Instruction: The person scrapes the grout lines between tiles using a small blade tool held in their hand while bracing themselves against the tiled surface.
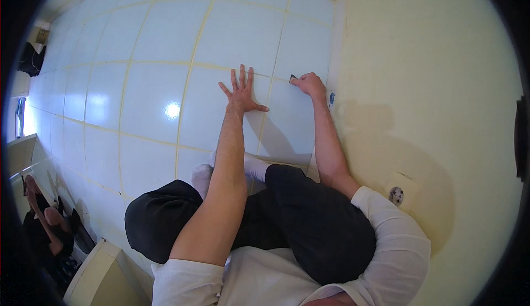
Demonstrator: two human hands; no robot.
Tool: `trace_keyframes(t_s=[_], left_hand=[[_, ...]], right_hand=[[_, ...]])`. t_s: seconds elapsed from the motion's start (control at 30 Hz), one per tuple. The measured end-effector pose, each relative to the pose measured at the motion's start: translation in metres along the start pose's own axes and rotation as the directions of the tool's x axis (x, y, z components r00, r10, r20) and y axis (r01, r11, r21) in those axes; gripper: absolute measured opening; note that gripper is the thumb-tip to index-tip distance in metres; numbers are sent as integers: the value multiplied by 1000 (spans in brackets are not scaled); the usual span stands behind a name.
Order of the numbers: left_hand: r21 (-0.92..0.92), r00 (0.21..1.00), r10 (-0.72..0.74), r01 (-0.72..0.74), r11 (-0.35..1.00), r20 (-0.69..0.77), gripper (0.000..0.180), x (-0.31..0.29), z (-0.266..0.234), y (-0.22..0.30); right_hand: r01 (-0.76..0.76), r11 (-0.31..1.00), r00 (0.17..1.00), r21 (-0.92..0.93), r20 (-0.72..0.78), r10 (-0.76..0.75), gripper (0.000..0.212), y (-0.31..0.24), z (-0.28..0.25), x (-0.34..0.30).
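Dark piece (292, 77) at upper centre seems light and stiff, best pinched by one end; right hand (311, 85) holds it, grip narrow; left hand (240, 96) spreads wide.

Your left hand (240, 95) lies palm down, fingers (242, 75) spread, thumb (260, 107) pointing right, arm (221, 190) extended nearly straight; your right hand (311, 85) curls in a pinch, its forearm (327, 135) slanting forward and leftward.
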State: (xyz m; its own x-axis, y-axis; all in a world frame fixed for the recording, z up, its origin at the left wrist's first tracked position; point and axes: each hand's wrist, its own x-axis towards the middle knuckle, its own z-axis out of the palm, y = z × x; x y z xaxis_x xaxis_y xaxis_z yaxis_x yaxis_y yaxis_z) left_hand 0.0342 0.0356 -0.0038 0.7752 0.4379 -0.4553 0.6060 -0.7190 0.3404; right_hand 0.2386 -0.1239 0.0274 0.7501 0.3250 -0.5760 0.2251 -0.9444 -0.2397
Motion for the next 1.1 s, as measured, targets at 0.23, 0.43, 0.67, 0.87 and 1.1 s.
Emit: trace_keyframes(t_s=[0.23,0.43,0.67,0.87,1.1], left_hand=[[-10,1000,8,-8,1000,-15,167,0,1,1],[-39,999,-17,16,999,-32,168,0,2,2],[-7,1000,-5,5,1000,14,166,1,0,3],[4,1000,-6,5,1000,1,167,-2,1,-4],[-14,1000,7,-7,1000,4,167,2,1,7]], right_hand=[[-42,999,999,-26,22,42,47,-2,-4,-2],[-9,1000,1000,-10,-10,9,47,-5,-3,-4],[75,997,997,-34,-16,-75,47,8,-3,3],[191,947,980,257,-96,-172,45,7,-5,9],[366,915,926,170,-167,-340,36,36,-1,28]])
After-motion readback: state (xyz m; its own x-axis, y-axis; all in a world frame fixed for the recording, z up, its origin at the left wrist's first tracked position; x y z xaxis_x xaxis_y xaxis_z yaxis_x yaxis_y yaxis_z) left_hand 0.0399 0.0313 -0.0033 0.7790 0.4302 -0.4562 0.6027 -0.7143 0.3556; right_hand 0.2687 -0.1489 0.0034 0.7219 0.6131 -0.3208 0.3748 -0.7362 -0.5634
